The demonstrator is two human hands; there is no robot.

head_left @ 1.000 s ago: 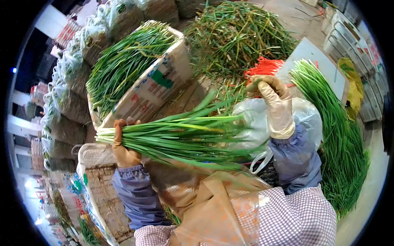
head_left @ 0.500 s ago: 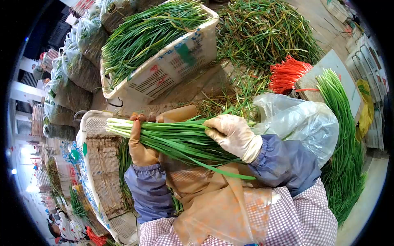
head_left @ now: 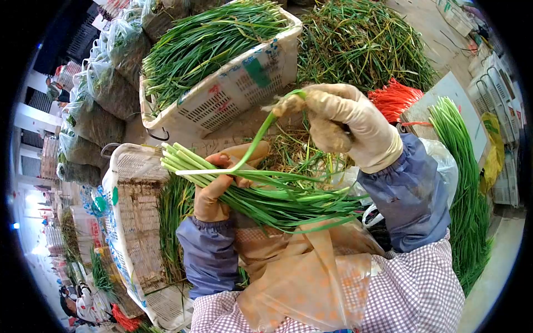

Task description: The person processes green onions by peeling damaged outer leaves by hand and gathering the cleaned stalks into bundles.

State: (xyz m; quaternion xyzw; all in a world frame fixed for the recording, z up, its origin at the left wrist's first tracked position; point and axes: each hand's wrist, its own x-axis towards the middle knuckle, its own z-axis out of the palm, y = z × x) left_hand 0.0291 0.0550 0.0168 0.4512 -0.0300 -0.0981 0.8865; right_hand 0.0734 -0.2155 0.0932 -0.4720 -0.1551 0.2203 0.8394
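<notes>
My left hand (head_left: pixel 212 191), in a worn glove with bare fingertips, is wrapped round a bunch of garlic chives (head_left: pixel 288 204). The pale stem ends point left and the green leaves trail right across my lap. Above the bunch, my right hand (head_left: pixel 352 125) in a dirty whitish glove pinches the leaf end of a single chive stalk (head_left: pixel 257 145). That stalk bends upward from the bunch, and its white base still lies by my left fingers. My apron (head_left: pixel 300 277) is below.
A white crate (head_left: pixel 244 91) full of chives stands ahead, beside a heap of leaf scraps (head_left: pixel 361 44). Another crate (head_left: pixel 139 233) is at left. Red ties (head_left: pixel 394 99), a clear plastic bag (head_left: pixel 444 164) and a long chive bundle (head_left: pixel 466 205) are at right.
My right hand has left the bunch and risen, pulling one stalk's leaf end upward. My left hand and the bunch have shifted slightly right.
</notes>
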